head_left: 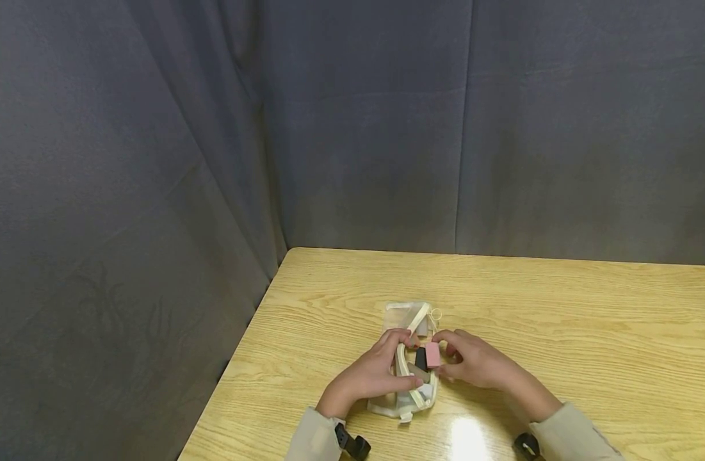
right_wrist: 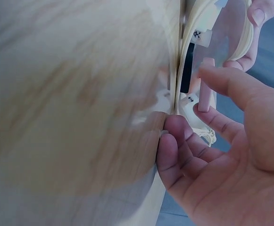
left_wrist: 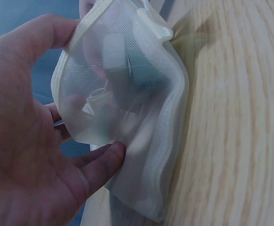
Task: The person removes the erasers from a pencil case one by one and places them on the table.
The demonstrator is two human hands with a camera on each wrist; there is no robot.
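Note:
A see-through mesh pouch point(head_left: 394, 315) with a cream zipper edge lies on the table, its mouth spread apart. My left hand point(head_left: 371, 371) grips one side of that mouth, thumb and fingers at the mesh point(left_wrist: 141, 56) in the left wrist view. Between thumb and finger my right hand point(head_left: 483, 362) pinches a small pink block point(head_left: 433, 355), held at the pouch's opening. A black block point(head_left: 421, 358) shows inside beside it, along with a brownish piece point(head_left: 419, 372) and pale pieces. In the right wrist view, the pink block point(right_wrist: 205, 96) stands edge-on close to the black one point(right_wrist: 187, 68).
The light wooden table point(head_left: 588, 320) extends to the right and behind the pouch. Its left edge runs near a dark grey curtain point(head_left: 364, 128) that also hangs along the back. A cord with a ring point(head_left: 436, 314) sits at the pouch's far end.

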